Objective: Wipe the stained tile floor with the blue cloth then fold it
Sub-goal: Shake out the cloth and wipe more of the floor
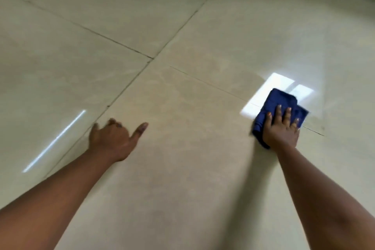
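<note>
Glossy tile floor (182,26), blue cloth (282,99)

There is 1 blue cloth (281,105), at the right of the frame. There are 2 hands: 1 left hand (113,139) at lower left of centre and 1 right hand (281,130) on the cloth. There are 2 bare forearms, 1 rising from each lower corner. On the tile floor (182,16), 2 bright reflections show: 1 thin streak (54,141) at left, 1 window-shaped patch (269,89) at right.

Two bare forearms in shot, no sleeves, no watch or bands at either wrist. Left hand (113,140) and right hand (281,131) ungloved, fingernails short and pale.
</note>
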